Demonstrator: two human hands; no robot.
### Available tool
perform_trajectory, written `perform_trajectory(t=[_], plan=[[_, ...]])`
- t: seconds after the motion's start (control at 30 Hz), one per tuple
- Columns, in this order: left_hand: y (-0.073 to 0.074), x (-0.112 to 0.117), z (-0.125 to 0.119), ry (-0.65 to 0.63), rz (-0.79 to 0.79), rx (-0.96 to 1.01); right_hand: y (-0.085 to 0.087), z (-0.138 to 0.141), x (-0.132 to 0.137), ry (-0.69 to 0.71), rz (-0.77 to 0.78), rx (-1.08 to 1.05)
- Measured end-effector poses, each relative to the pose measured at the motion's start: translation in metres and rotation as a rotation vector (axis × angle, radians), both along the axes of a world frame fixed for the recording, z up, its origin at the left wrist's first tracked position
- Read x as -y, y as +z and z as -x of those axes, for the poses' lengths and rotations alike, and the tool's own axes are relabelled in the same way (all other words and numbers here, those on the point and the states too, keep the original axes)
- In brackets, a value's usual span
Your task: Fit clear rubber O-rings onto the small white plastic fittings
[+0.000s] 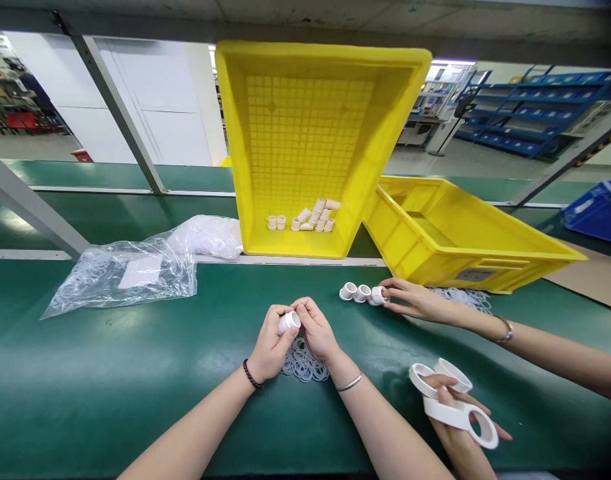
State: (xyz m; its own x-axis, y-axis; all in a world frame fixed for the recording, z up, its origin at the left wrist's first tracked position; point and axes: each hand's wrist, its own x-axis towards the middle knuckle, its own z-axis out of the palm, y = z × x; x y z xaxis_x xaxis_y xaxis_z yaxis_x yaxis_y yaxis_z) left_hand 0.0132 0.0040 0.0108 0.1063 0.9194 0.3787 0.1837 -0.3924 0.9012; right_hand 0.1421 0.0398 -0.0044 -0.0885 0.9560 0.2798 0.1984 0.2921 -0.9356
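My left hand (pixel 271 343) is closed around a short white plastic pipe fitting (pixel 289 323), its round opening tilted up. Close against it, the fingertips of my right hand (pixel 318 333) are pinched together at the fitting's far side. Whatever they hold is too small or hidden to make out. Just below both hands lies a loose pile of thin pale rings (pixel 304 363) on the green work surface (pixel 185 393). To the right, a row of white fittings (pixel 354 292) stands on the surface, and a co-worker's hand (pixel 418 300) touches the one at its right end.
A yellow bin (pixel 330 147) stands on its side at the back, with several white fittings inside. Another yellow bin (pixel 465 257) leans at right over more pale rings (pixel 468 298). Clear bags (pixel 130 273) lie left. The co-worker's other hand (pixel 455 423) holds white rings (pixel 448 412).
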Motion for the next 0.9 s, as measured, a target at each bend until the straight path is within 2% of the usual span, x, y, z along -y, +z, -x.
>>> perform_trajectory(t=[0.27,0.43,0.63,0.9], plan=[[-0.007,-0.003,-0.004,-0.013,0.298,0.417,-0.004,0.001,0.001,0.029,0.021,0.005],[-0.003,-0.004,-0.008,-0.081,0.398,0.624,-0.006,0.001,-0.002,0.108,-0.010,-0.015],[0.003,-0.005,-0.009,-0.074,0.478,0.654,-0.004,0.001,-0.001,0.085,-0.056,0.027],[0.004,-0.006,-0.007,-0.104,0.534,0.751,-0.001,0.004,0.001,0.099,0.025,-0.002]])
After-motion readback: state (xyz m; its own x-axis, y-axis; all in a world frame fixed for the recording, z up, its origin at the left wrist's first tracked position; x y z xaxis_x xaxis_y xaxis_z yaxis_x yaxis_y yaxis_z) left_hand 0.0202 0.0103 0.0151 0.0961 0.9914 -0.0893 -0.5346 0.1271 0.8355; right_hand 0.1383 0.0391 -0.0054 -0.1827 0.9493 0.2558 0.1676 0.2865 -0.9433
